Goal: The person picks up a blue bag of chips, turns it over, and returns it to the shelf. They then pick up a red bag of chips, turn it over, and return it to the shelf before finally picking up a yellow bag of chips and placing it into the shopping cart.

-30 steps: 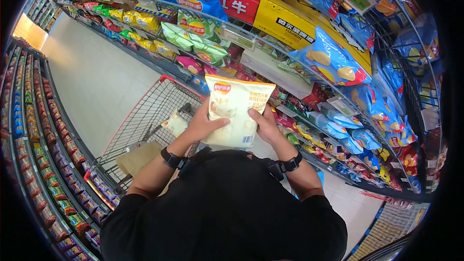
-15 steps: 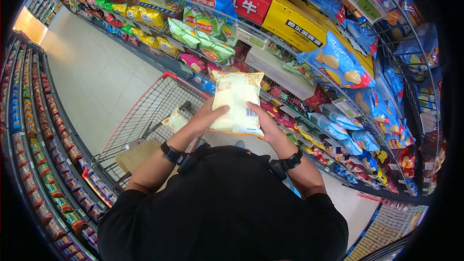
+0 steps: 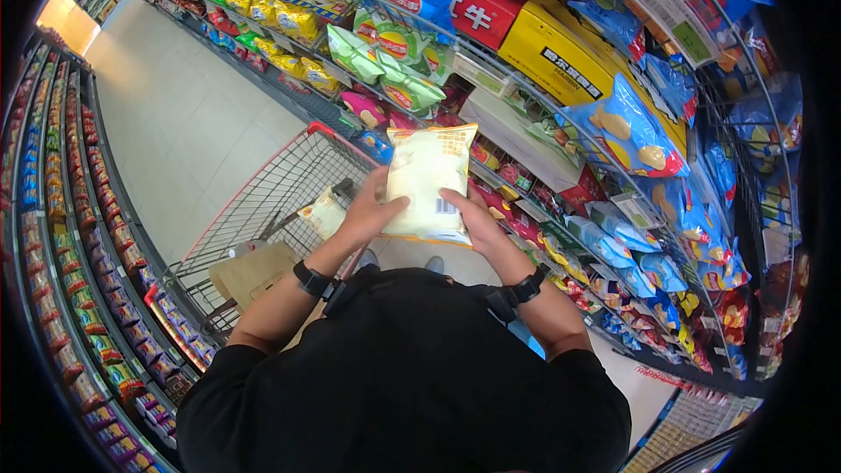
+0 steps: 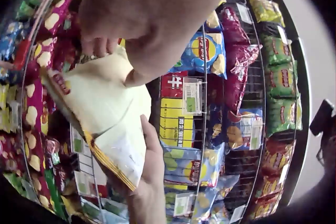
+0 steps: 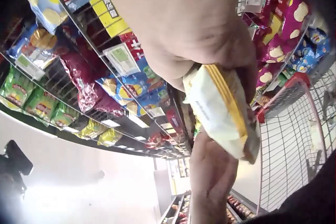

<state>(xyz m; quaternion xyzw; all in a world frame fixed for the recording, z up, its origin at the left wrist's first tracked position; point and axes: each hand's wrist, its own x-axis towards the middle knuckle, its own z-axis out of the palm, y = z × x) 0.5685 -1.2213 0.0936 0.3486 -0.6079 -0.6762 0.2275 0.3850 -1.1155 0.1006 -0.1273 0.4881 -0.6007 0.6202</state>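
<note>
A pale cream bag of chips [image 3: 420, 171] with orange edges is held in front of the chest, its printed side with a barcode turned up. My left hand [image 3: 370, 212] grips its left side, the thumb lying over the face. On the opposite side my right hand [image 3: 476, 217] holds it with the thumb near the barcode. In the left wrist view the bag [image 4: 105, 95] looks puffed, with a crease across its face. From the right wrist the bag's yellow-striped end seam [image 5: 228, 106] shows between both hands. The fingers behind the bag are mostly hidden.
A red-rimmed wire shopping cart [image 3: 263, 201] stands at the left, holding another cream bag [image 3: 322, 213] and a brown carton-like item [image 3: 254, 273]. Shelves at the right carry blue chip bags [image 3: 626, 127] and a yellow box [image 3: 561, 57]. Small packs line the left shelf [image 3: 74, 254].
The bag has tipped flatter, so its top logo has swung away and its lower edge shows. Both hands keep their hold. The view has shifted slightly, moving the shelves rightward.
</note>
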